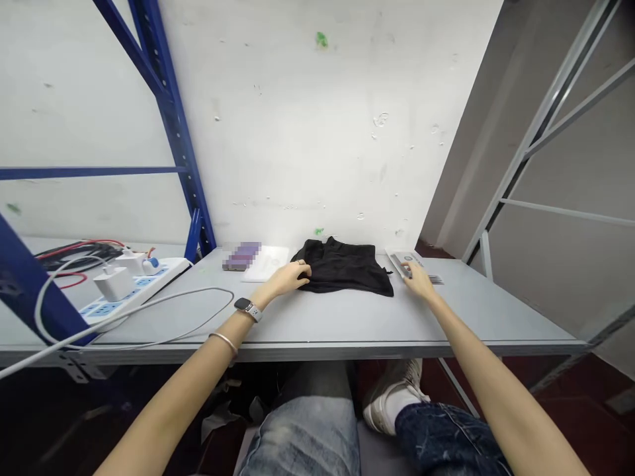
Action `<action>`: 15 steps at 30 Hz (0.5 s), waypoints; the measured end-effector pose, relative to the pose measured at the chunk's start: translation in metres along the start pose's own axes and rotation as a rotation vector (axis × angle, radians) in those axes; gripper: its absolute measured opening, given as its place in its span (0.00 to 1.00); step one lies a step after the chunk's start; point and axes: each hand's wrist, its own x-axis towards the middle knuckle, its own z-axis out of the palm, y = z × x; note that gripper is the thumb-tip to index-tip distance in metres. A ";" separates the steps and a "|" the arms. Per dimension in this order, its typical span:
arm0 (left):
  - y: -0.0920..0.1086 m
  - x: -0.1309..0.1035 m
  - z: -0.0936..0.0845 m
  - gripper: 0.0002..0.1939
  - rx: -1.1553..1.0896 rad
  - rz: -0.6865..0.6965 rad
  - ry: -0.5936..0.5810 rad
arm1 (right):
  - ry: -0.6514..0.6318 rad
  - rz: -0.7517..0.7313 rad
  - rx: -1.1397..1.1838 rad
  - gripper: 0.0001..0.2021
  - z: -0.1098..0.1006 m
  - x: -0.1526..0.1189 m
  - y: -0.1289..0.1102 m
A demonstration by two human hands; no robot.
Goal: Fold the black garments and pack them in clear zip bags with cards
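A black cloth garment (pixel 344 266) lies folded on the grey table against the wall. My left hand (pixel 288 277) rests at its left edge, fingers stretched loosely apart with no visible grip on the fabric. To the garment's right is a small stack of flat, pale packets (pixel 399 259) with dark print, which look like plastic bags. My right hand (pixel 417 279) is closed with thumb and fingers at the stack's near edge, pinching a packet there. How many layers it has between its fingers is hidden.
A white sheet or bag (pixel 265 264) and a blurred purple item (pixel 242 256) lie left of the garment. Further left, a power strip (pixel 143 291) holds chargers, and a white cable (pixel 218 289) loops over the table (pixel 347 324). A blue metal post (pixel 181 132) rises behind.
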 end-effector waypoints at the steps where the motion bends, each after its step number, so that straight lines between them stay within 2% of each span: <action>1: 0.005 -0.002 0.004 0.10 0.020 -0.005 0.026 | 0.009 0.010 -0.041 0.23 0.005 -0.003 0.008; 4: 0.026 -0.006 0.015 0.11 0.061 0.030 0.053 | -0.009 -0.015 -0.246 0.21 0.018 -0.006 0.022; 7: 0.046 -0.009 0.026 0.11 0.079 0.075 0.038 | -0.011 -0.066 -0.490 0.21 0.030 -0.005 0.026; 9: 0.054 -0.012 0.027 0.14 0.069 0.056 0.088 | -0.005 -0.090 -0.539 0.22 0.034 -0.004 0.026; 10: 0.056 -0.015 0.025 0.16 0.063 0.013 0.165 | -0.004 -0.101 -0.537 0.22 0.036 -0.004 0.026; 11: 0.058 -0.018 0.019 0.19 0.062 -0.066 0.293 | -0.002 -0.110 -0.541 0.22 0.037 -0.004 0.026; 14: 0.056 -0.039 -0.018 0.26 0.065 -0.421 0.873 | 0.014 -0.119 -0.540 0.21 0.038 -0.006 0.027; 15: 0.054 -0.051 -0.036 0.26 0.045 -0.465 1.001 | 0.022 -0.120 -0.536 0.20 0.039 -0.007 0.027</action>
